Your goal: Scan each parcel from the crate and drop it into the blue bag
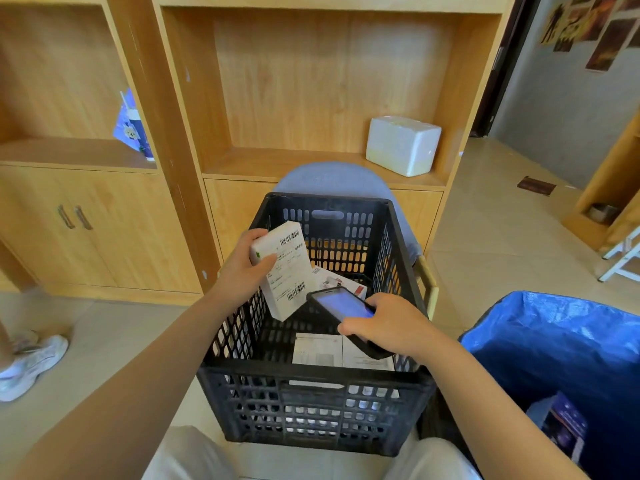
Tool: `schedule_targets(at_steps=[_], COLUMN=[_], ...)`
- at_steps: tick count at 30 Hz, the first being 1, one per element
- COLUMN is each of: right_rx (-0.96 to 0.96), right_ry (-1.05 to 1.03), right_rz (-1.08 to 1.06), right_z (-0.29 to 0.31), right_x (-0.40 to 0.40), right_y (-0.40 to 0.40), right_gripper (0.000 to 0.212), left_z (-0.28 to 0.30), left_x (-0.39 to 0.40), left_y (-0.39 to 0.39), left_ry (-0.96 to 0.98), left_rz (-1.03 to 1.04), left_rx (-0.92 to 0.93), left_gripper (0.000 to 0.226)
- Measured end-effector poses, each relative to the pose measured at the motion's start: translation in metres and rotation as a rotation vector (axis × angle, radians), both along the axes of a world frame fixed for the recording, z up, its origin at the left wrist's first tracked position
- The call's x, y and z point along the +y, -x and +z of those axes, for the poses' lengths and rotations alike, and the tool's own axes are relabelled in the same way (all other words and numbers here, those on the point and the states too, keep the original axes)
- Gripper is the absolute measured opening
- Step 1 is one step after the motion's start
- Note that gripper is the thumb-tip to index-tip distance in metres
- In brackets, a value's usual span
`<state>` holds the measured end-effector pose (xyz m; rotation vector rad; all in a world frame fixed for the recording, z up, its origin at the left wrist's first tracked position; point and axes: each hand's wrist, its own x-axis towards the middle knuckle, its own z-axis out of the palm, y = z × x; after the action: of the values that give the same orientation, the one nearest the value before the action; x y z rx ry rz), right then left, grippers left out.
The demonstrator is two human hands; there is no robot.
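My left hand (pixel 244 268) grips a white box parcel (pixel 289 271) by its upper left corner, tilted above the black crate (pixel 311 386), its barcode label facing me. My right hand (pixel 388 323) holds a black handheld scanner (pixel 341 306) with a lit blue screen, its front end close to the parcel's lower barcode. Inside the crate lie a white parcel with a paper label (pixel 329 351) near the front and another with red print (pixel 339 282) further back. The blue bag (pixel 554 334) stands open at the right with a dark box (pixel 562 424) inside.
The crate rests on a grey-blue chair (pixel 332 178) in front of a wooden shelf unit. A white foam box (pixel 401 145) sits on the shelf. Another person's white shoe (pixel 27 365) is on the tiled floor at the left. My knees show at the bottom.
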<state>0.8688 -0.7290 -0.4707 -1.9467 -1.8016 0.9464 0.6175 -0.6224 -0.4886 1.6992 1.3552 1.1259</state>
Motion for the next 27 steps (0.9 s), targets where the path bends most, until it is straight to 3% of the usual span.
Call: schedule_targets(at_steps=[5,20,23,27], right_rx=[-0.093,-0.123,-0.12,-0.112], right_ry=[0.006,-0.064,-0.083,-0.176], right_rz=[0.063,0.083,0.067,-0.005], right_z=[0.006,0.01,0.009,0.016], right_x=[-0.008,-0.022,-0.025,-0.036], right_y=[0.004,0.003,0.0,-0.013], right_gripper=[0.046,0.04,0.048,0.042], left_z=[0.005,0.018,0.021,0.032], left_x=[-0.005,-0.017,-0.019,-0.025], left_y=[0.001,0.0,-0.001,-0.011], left_ry=[-0.011,-0.02,-0.019,-0.035], left_rz=[-0.015,-0.039,-0.044,-0.032], left_rx=[-0.086,-0.125,-0.131,-0.151], left_gripper=[0.04,0.04,0.039,0.038])
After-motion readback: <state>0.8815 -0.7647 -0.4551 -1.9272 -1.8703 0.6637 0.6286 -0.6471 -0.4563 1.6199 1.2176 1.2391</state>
